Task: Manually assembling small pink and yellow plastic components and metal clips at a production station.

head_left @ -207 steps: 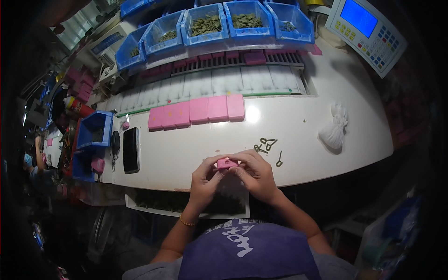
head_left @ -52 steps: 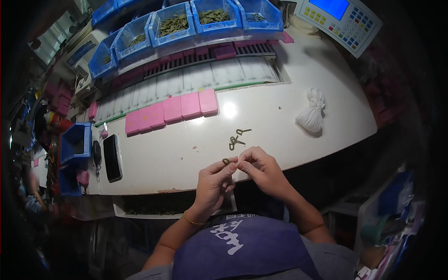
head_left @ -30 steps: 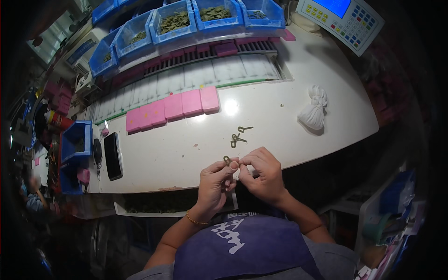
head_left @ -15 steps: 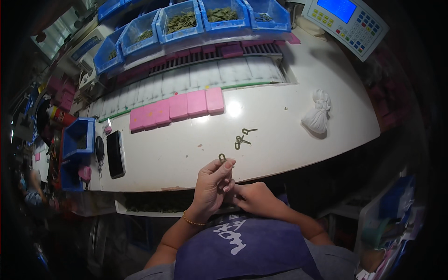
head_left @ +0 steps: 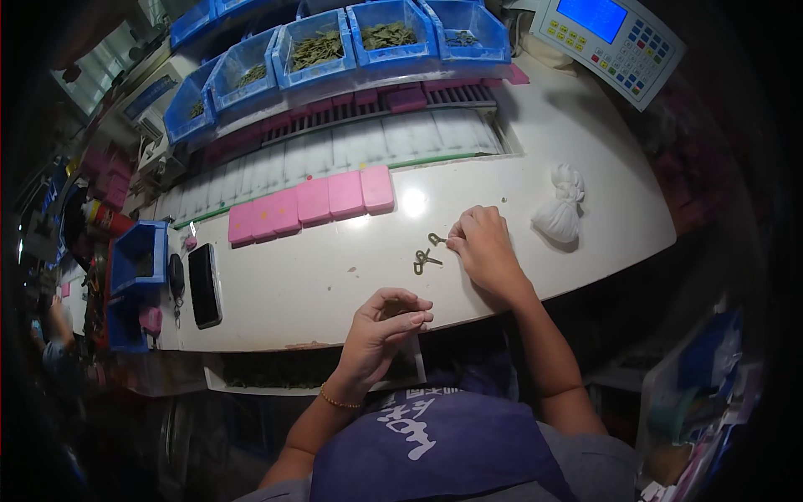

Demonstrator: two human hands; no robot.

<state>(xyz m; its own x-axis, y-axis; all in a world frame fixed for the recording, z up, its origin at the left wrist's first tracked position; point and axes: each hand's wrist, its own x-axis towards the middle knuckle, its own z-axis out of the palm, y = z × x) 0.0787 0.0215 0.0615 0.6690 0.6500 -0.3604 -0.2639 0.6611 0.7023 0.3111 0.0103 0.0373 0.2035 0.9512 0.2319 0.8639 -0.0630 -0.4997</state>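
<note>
Near the middle of the frame, two thin green loop pieces (head_left: 422,263) lie touching or overlapping on the white table (head_left: 276,309), with another green loop piece (head_left: 434,239) just above them. The right hand (head_left: 488,251) has its fingers drawn together at that upper piece's stem, covering the stem's end; whether they grip it cannot be told. The left hand (head_left: 376,335), lower centre, is curled, thumb and fingertips near each other; I cannot tell whether anything is between them.

Around them are a row of pink blocks (head_left: 314,201) at upper left of centre, a tied white bag (head_left: 559,209) right of centre, and a phone (head_left: 203,284) at left. Blue bins (head_left: 311,52) and a keypad device (head_left: 611,42) are cut off above. The left forearm partly hides a tray (head_left: 216,372) below the table edge.
</note>
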